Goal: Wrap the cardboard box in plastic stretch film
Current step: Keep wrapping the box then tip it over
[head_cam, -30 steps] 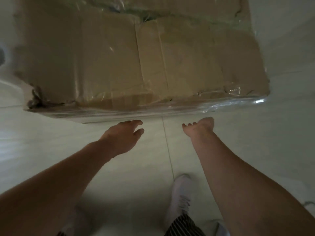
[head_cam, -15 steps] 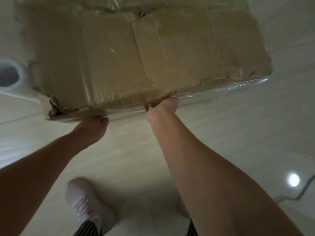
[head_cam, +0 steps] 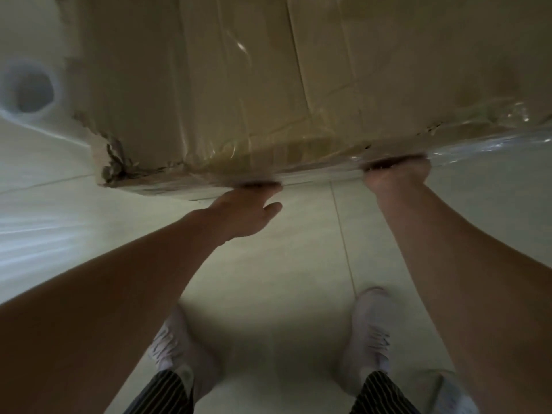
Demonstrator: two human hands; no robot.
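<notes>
A large brown cardboard box (head_cam: 268, 85) fills the upper part of the head view, covered in shiny clear stretch film with wrinkles along its near edge. Its near left corner (head_cam: 112, 162) is torn and crumpled. My left hand (head_cam: 248, 210) is under the near bottom edge, fingers hidden beneath the box, thumb sticking out. My right hand (head_cam: 397, 177) grips the same edge further right, fingers curled under it. The near edge is raised off the floor. A roll of stretch film (head_cam: 30, 91) lies at the left, its hollow core facing me.
The floor (head_cam: 298, 264) is pale tile with a grout line running toward me. My two white shoes (head_cam: 370, 333) and striped trouser legs stand at the bottom, just behind the box's near edge.
Both hands went from hovering above the floor to hooking under the box's near edge. The box now looms larger and closer, its near edge lifted. My feet have shifted apart.
</notes>
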